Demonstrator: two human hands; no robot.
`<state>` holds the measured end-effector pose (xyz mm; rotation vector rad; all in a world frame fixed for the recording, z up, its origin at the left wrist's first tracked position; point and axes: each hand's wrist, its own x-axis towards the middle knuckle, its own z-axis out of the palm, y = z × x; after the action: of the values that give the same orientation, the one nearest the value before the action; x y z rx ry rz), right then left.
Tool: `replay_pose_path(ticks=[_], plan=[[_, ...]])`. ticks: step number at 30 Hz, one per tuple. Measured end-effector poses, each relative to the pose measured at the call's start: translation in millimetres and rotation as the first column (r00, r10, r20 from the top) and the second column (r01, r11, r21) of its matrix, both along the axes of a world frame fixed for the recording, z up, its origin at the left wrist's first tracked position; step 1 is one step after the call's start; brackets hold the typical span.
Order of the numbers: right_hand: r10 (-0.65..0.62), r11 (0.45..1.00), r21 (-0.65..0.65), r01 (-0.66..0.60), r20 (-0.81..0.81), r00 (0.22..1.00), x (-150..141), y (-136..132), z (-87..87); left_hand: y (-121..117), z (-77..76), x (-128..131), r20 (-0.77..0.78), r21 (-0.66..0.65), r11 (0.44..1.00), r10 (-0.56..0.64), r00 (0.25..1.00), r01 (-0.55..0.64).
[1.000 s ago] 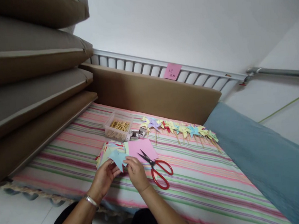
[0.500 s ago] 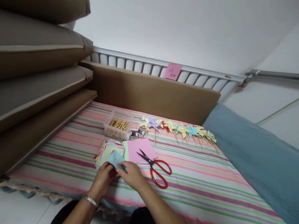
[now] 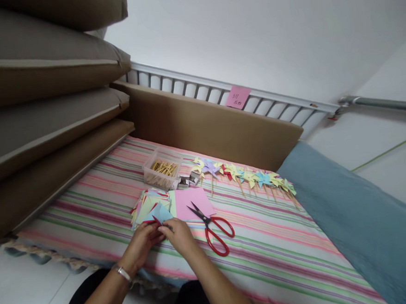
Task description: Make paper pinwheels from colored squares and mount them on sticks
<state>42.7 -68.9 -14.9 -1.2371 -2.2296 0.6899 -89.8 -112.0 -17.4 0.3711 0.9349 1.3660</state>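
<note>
My left hand (image 3: 141,243) and my right hand (image 3: 178,234) meet over the striped sheet (image 3: 272,253), fingers pinched together on a light blue paper piece (image 3: 161,213). A small red bit shows at the fingertips. The blue piece lies at the near edge of a stack of coloured paper squares (image 3: 147,204). A pink paper square (image 3: 192,203) lies just right of the stack, and red-handled scissors (image 3: 211,228) rest partly on it, close to my right hand. A silver bracelet (image 3: 122,271) is on my left wrist.
A clear box of wooden sticks (image 3: 160,169) and small metal clips (image 3: 186,181) sit behind the paper. A row of finished paper pinwheels (image 3: 246,175) lies along a brown padded board (image 3: 208,124). Stacked brown cushions (image 3: 41,121) rise left; a blue sheet (image 3: 361,224) lies right.
The blue paper has come down from a raised, spread shape to lie low against the stack. Both hands have closed in together over it.
</note>
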Motion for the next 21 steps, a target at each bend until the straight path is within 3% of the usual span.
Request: replay_pose_path(ticks=[21], plan=[[0.027, 0.999, -0.044, -0.027, 0.015, 1.000, -2.3, 0.7, -1.6, -0.4, -6.0, 2.5, -0.062, -0.012, 1.000, 0.027, 0.998, -0.028]])
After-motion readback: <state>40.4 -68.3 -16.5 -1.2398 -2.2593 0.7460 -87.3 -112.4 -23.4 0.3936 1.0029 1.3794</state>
